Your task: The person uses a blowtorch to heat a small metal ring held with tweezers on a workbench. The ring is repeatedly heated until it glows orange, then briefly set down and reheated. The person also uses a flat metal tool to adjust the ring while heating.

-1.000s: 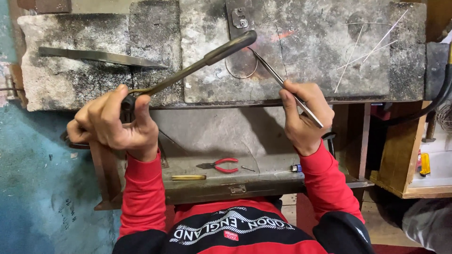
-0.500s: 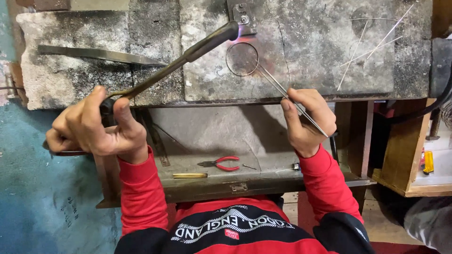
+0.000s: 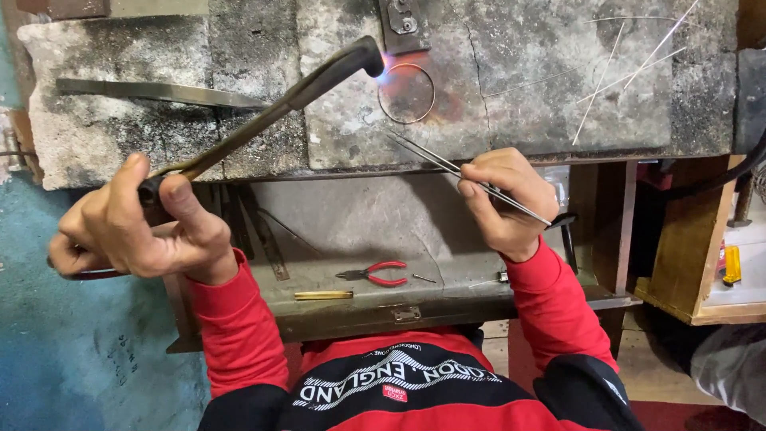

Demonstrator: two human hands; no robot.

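Head view: left hand [image 3: 140, 227] gripping torch [image 3: 319, 76], its flame touching the rim of a wire ring [image 3: 406, 93] lying flat on the stone block [image 3: 542, 96]. Right hand [image 3: 507, 199] pinching tweezers [image 3: 447, 162], tips just below the ring, apart from it. Red pliers [image 3: 375, 274] in tray [image 3: 447, 299] below.

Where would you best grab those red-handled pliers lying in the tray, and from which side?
Take the red-handled pliers by the two red handles, coming from above and from the right. They lie flat in the metal tray with the jaws pointing left, and the handles are the thicker, covered end, with bare tray around them.
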